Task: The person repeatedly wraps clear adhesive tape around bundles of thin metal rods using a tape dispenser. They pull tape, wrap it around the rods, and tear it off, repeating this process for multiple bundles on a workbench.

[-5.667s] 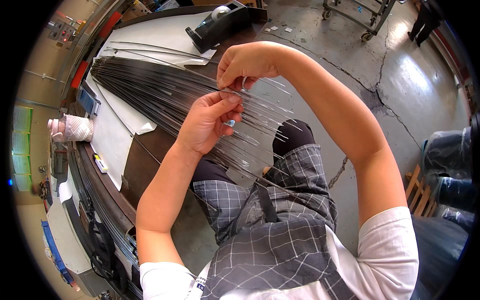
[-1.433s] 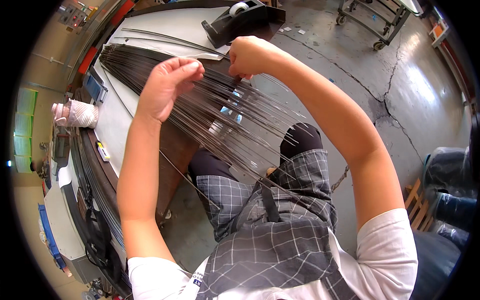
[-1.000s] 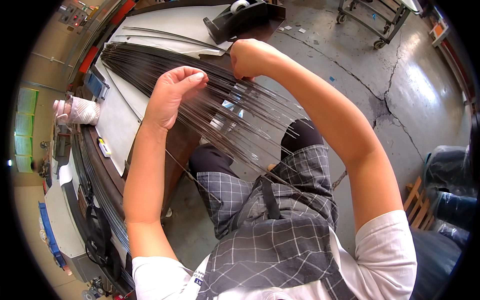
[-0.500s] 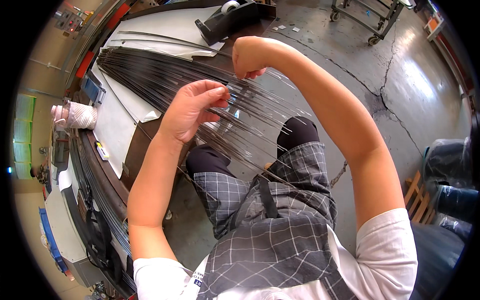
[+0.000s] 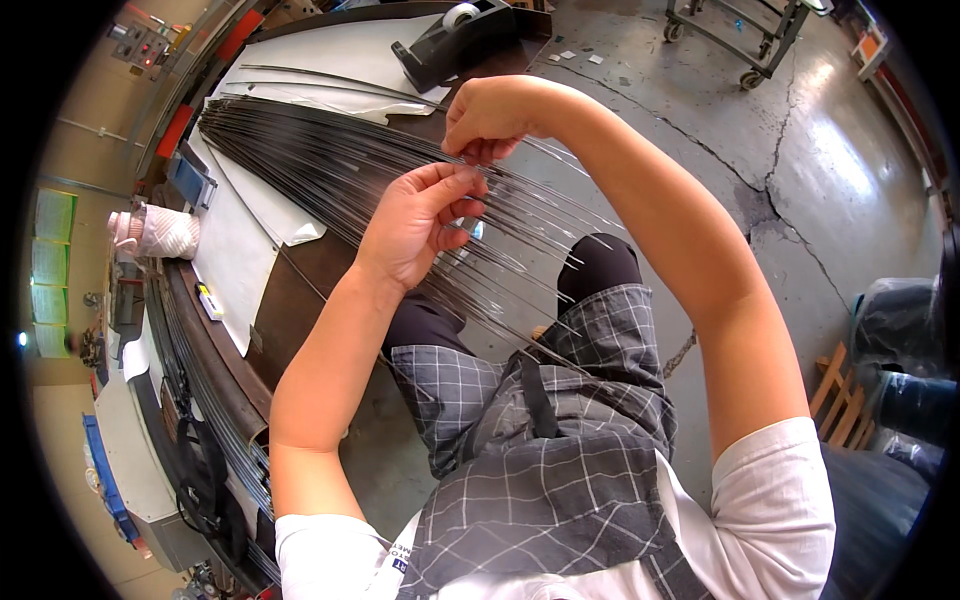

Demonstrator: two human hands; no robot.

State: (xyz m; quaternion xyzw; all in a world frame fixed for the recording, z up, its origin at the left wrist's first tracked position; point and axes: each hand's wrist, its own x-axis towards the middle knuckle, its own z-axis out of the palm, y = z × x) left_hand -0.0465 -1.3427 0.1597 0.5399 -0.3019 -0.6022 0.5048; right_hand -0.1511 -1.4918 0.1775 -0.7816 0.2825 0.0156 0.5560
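A fanned bundle of thin dark rods (image 5: pixel 300 145) lies on white paper, its loose ends reaching past the table edge over my lap. Above these ends my left hand (image 5: pixel 420 222) is closed, thumb and forefinger pinched together, the other fingers curled. Just beyond it my right hand (image 5: pixel 495 115) reaches down from the right with its fingers pinched. The fingertips of the two hands nearly meet. What they pinch is too fine to make out against the rods.
A black tape dispenser (image 5: pixel 455 45) stands at the far end of the table. White paper (image 5: pixel 225 290) covers the tabletop. A pinkish wrapped roll (image 5: pixel 165 232) and a small yellow-and-white item (image 5: pixel 209 302) sit along the left. A wheeled cart (image 5: pixel 735 40) stands on the cracked floor.
My left hand has moved right and closer to my right hand. My right hand has shifted slightly left and down, so the fingertips now nearly meet.
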